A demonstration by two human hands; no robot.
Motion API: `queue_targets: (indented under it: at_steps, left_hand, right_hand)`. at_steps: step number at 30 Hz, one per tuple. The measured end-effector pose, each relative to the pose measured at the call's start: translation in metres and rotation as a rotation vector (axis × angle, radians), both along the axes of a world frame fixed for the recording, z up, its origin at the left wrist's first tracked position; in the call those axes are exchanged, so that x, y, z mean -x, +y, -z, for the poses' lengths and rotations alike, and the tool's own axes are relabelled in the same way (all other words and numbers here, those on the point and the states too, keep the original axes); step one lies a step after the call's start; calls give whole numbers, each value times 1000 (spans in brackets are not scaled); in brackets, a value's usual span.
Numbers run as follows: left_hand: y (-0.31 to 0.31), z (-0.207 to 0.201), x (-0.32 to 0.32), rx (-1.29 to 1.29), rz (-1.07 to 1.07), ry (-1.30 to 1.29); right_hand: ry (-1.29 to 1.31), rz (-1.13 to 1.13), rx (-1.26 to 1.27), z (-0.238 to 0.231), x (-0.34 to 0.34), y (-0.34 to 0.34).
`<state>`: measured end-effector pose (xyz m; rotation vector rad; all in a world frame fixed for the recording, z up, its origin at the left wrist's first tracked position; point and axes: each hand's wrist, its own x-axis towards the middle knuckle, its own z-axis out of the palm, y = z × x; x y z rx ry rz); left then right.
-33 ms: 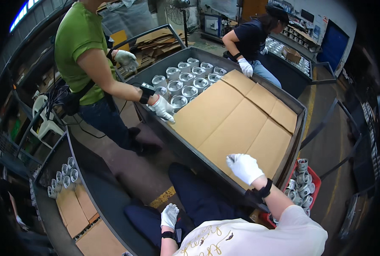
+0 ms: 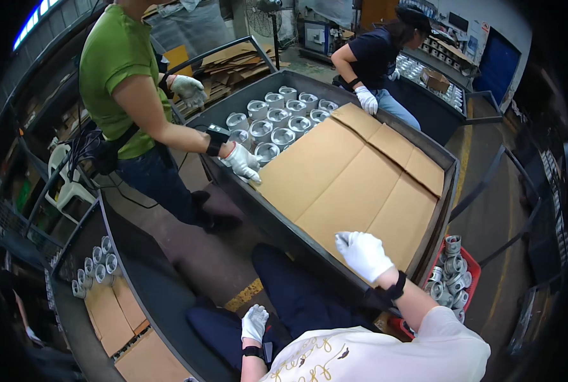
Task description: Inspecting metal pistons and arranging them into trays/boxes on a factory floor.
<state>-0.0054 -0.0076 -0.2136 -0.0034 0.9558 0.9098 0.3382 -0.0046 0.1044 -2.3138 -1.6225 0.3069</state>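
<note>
My right hand (image 2: 365, 256), in a white glove, is over the near edge of a brown cardboard sheet (image 2: 335, 169). Its fingers are curled in, with nothing visible in them; whether it touches the sheet I cannot tell. Low by my lap is my left hand (image 2: 254, 323), also gloved, with fingers folded and no object showing. The creased sheet covers much of a large dark metal bin (image 2: 449, 191). Beyond it, several silvery round metal parts (image 2: 282, 135) stand in rows. A co-worker's gloved hand (image 2: 242, 163) rests at the sheet's left corner.
The co-worker in a green shirt (image 2: 118, 70) stands left; another in dark clothes (image 2: 376, 63) is behind the bin. A red crate (image 2: 472, 270) of metal parts sits at right. A second bin (image 2: 143, 280) with cardboard and parts is at lower left. A white chair (image 2: 67, 181) stands beyond.
My right hand has shifted slightly left and down. The co-worker's arm at the sheet has moved a little left. My left hand stays almost where it was.
</note>
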Motion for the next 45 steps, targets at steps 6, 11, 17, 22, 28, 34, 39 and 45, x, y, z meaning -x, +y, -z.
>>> queue_targets:
  at_steps: [6, 11, 17, 22, 28, 34, 39, 45]
  left_hand:
    - [-1, -1, -1, -6, 48, 36]
    - [-2, 3, 1, 25, 33, 25]
    - [-12, 6, 9, -4, 0, 62]
    - [-13, 8, 10, -24, 83, 139]
    - [-8, -1, 5, 7, 136, 231]
    - [-7, 3, 9, 27, 123, 213]
    - [-9, 4, 9, 26, 119, 221]
    - [-10, 1, 9, 31, 109, 233]
  right_hand:
    - [456, -490, -290, 3, 68, -17]
    - [191, -827, 468, 84, 89, -15]
    - [234, -818, 440, 113, 92, 1]
    - [202, -794, 403, 127, 95, 1]
    - [216, -854, 210, 126, 100, -1]
    - [246, -822, 237, 129, 106, -3]
    - [232, -874, 286, 139, 113, -8]
    - [215, -889, 304, 137, 113, -9]
